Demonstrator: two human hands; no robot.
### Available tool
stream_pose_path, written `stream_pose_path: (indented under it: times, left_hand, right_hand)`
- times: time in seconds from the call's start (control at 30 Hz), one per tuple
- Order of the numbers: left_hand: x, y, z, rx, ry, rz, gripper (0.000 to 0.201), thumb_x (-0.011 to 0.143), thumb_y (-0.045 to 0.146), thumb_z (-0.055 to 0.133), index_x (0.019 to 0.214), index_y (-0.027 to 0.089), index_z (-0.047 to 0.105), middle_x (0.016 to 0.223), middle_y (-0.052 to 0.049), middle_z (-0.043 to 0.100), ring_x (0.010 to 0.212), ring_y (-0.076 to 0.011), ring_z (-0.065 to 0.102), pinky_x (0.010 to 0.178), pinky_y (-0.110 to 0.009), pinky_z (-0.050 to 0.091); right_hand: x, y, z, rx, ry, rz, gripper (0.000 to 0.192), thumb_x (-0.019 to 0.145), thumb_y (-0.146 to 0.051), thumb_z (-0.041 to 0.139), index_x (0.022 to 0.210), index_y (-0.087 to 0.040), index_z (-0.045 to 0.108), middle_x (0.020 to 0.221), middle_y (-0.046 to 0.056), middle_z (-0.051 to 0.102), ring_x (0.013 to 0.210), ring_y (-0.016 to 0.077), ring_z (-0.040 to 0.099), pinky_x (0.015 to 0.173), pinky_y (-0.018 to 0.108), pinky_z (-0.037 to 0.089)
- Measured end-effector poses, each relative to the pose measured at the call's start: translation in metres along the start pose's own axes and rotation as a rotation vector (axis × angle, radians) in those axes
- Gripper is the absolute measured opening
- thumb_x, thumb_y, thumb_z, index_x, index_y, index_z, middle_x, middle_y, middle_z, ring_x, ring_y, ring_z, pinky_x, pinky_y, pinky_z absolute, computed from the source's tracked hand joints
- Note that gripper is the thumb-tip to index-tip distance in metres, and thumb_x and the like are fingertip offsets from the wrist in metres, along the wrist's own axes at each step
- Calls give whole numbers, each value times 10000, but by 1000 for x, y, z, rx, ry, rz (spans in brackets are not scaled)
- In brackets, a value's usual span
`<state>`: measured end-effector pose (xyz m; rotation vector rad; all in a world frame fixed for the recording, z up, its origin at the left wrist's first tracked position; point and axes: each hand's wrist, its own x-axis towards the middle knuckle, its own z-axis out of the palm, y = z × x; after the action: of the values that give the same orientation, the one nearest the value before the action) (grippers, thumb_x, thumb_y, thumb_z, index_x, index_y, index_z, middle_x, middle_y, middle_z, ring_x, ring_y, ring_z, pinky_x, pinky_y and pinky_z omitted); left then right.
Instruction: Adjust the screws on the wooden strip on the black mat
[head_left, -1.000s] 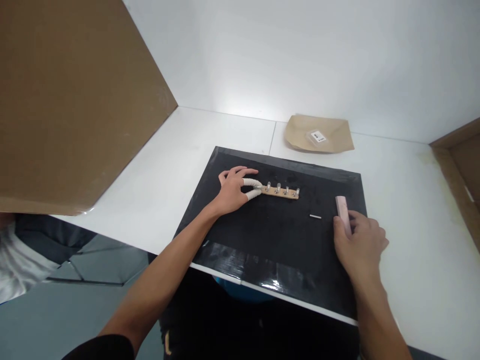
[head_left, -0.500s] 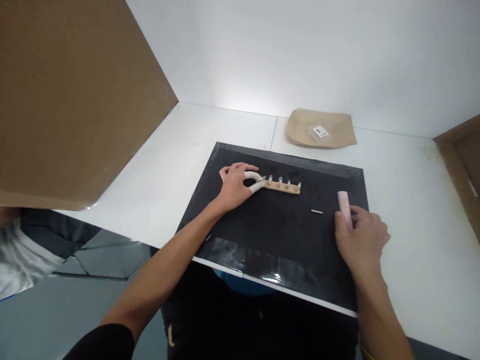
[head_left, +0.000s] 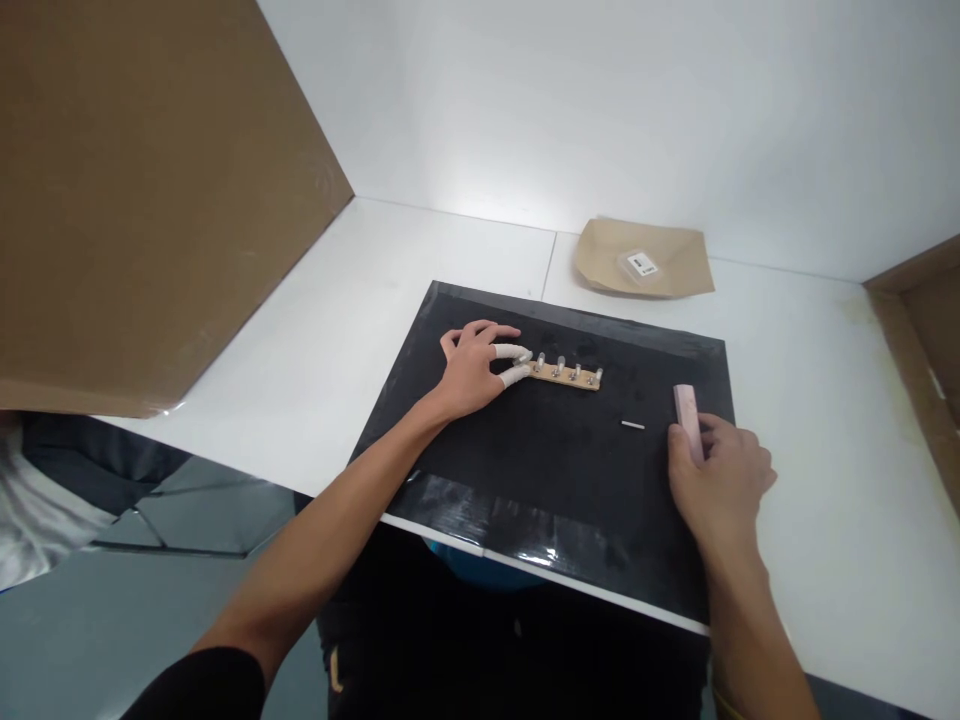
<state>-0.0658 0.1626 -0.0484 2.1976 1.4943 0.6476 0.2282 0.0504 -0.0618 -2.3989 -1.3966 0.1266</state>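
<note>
On a black mat (head_left: 525, 450) lies a narrow wooden strip (head_left: 559, 375) with several clear, nail-shaped tips (head_left: 560, 362) standing on it in a row, on small metal bases. My left hand (head_left: 472, 375), thumb and index finger wrapped in white tape, pinches the strip's left end by the leftmost tip. The fingertips partly hide that end. At the mat's right side my right hand (head_left: 720, 465) is closed around a pink buffing block (head_left: 687, 415), which points away from me. Between the hands a thin, light-coloured short rod (head_left: 633, 425) lies on the mat.
Behind the mat, a brown paper tray (head_left: 675, 245) holds a small clear box (head_left: 638, 265) with a white label. A large brown board (head_left: 150, 200) stands at the left, and a brown frame (head_left: 911, 300) at the right. Someone's clothing (head_left: 67, 500) shows at far left.
My left index finger has straightened and moved slightly right over the strip's left end, narrowing the gap above the thumb. My right hand holds the block almost unmoved.
</note>
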Motion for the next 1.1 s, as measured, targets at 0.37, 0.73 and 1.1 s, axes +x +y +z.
stream_pose_path:
  times: [0.37, 0.73, 1.1]
  left_hand:
    - [0, -3, -2, -17, -35, -10, 108, 932, 319, 726, 1019, 339, 786, 1430, 11, 653, 1411, -302, 444, 1140, -564, 197]
    - [0, -7, 2, -41, 50, -11, 44, 896, 297, 773, 931, 314, 792, 1343, 2, 708, 1343, -288, 519, 1139, -545, 215]
    - [-4, -8, 3, 1, 91, 34, 49, 901, 330, 765, 935, 318, 798, 1342, -3, 703, 1344, -298, 500, 1128, -536, 222]
  right_hand:
    - [0, -2, -1, 24, 1, 14, 574, 856, -511, 450, 1213, -126, 683, 1090, 178, 632, 1054, 354, 518, 980, 531, 356]
    - [-1, 4, 2, 109, 36, -35, 480, 891, -467, 468, 1182, -145, 674, 1049, 146, 611, 1062, 338, 502, 1008, 516, 334]
    - [-6, -6, -14, 331, 197, 47, 400, 842, -384, 576, 1135, -157, 725, 1030, 102, 561, 961, 242, 563, 936, 391, 445]
